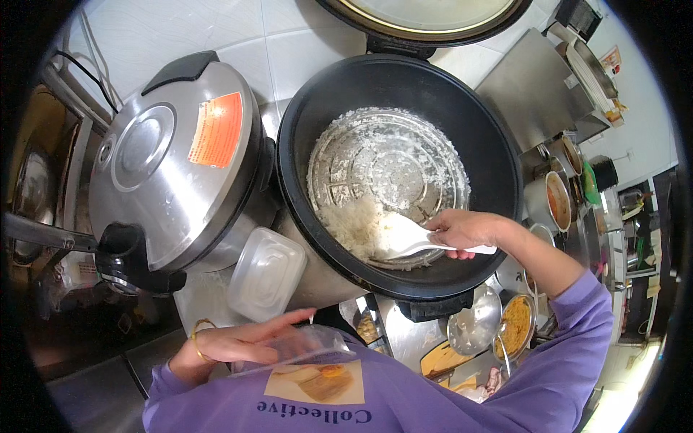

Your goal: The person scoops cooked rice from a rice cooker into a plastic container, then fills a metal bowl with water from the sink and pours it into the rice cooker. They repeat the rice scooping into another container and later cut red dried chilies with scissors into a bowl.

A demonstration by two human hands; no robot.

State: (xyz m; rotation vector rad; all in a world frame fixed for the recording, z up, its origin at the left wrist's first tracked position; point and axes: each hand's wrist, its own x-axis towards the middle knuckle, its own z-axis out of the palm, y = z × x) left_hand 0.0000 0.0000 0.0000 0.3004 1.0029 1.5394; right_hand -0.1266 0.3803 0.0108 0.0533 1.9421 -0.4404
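Note:
My right hand (465, 229) is closed round the handle of a white rice paddle (406, 237) inside a large, open rice cooker (487, 155). The paddle's blade rests against a small heap of cooked rice (354, 225) at the near left of the pot. White starchy residue and stray grains coat the round, ridged bottom (393, 162). Low at the left, close to my body, my left hand (242, 343) holds a clear plastic container (314, 343), fingers over its side. The container looks empty, though its inside shows only partly.
A closed steel rice cooker (173, 159) with an orange label stands at the left. Between the cookers and me lies a translucent rectangular container (267, 273). At right are a steel bowl (474, 321), a bowl of yellow-orange food (515, 326) and several pots (550, 200).

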